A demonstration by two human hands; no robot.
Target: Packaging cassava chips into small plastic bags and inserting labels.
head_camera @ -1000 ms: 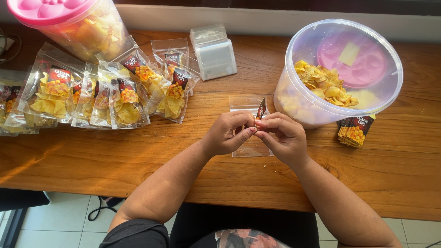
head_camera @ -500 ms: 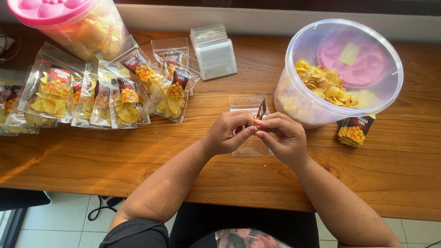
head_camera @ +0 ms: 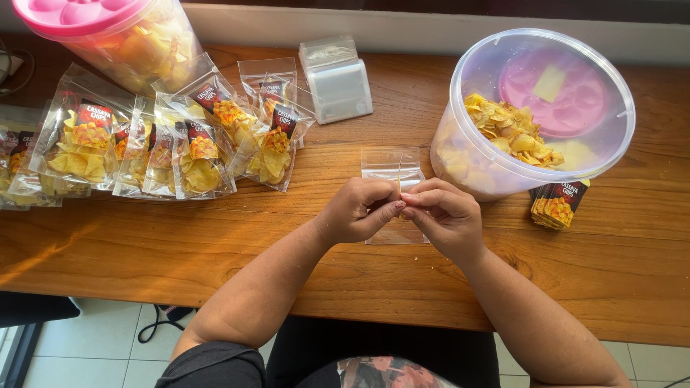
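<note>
While both hands (head_camera: 399, 212) pinch together, fingers hide the empty bag (head_camera: 392, 169) partly.

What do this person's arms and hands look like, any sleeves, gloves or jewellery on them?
Both forearms are bare from elbow to wrist. The left hand and right hand wear no gloves, and no rings, watch or bracelet show. A dark short sleeve covers the left upper arm at the picture's bottom edge; the right upper arm is out of view.

Filled clear chip packets (head_camera: 180, 140) lie at the wooden desk (head_camera: 215, 244) left edge. Open clear plastic tub (head_camera: 535, 111) sits right; small label stack (head_camera: 557, 205) just beside it. Empty clear bag (head_camera: 392, 169) lies between, mid-desk.
</note>
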